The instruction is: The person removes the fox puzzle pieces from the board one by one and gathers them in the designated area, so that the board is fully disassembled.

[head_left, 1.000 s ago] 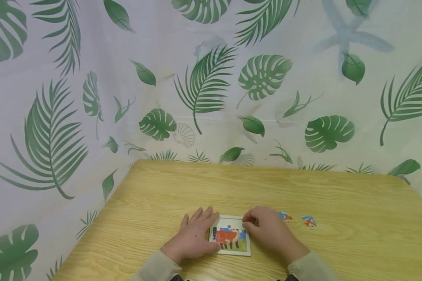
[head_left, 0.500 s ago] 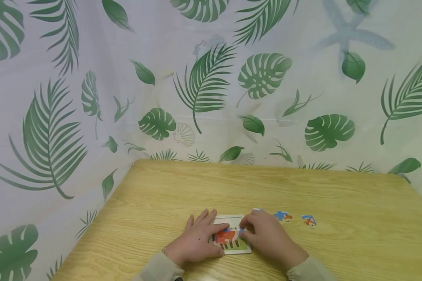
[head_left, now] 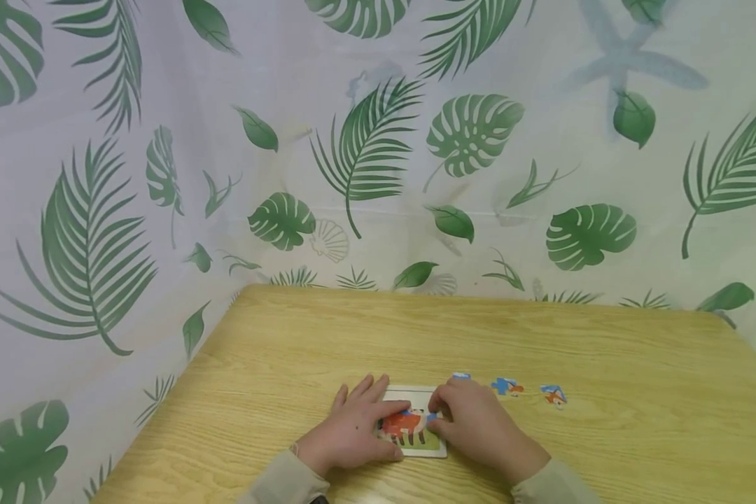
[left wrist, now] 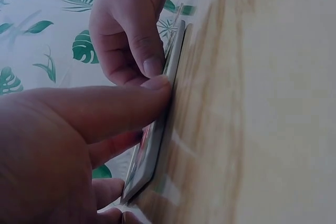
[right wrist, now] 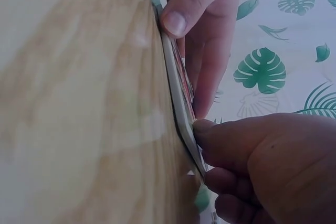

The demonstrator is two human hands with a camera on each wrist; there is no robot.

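Observation:
A small jigsaw puzzle board (head_left: 425, 453) with a white rim lies flat on the table, its picture a red-bodied animal with dark legs on green ground. My left hand (head_left: 346, 430) rests over the board's left side, fingers extended, index finger on the picture and thumb at the near edge. At the board's right side my right hand (head_left: 481, 423) pinches a small puzzle piece (head_left: 432, 416) with blue on it, against the picture. That piece is mostly hidden by the fingertips. In the left wrist view the left thumb (left wrist: 142, 100) presses along the board's rim.
Several loose pieces lie beyond and right of the right hand: a blue one (head_left: 461, 376) partly hidden by it, a blue and orange one (head_left: 507, 386), and another (head_left: 554, 396). The wooden table (head_left: 327, 329) ends at a leaf-patterned curtain (head_left: 378, 210).
My right hand has lowered slightly from the board's upper right to its right side with the blue piece. My left index finger has swung in onto the picture.

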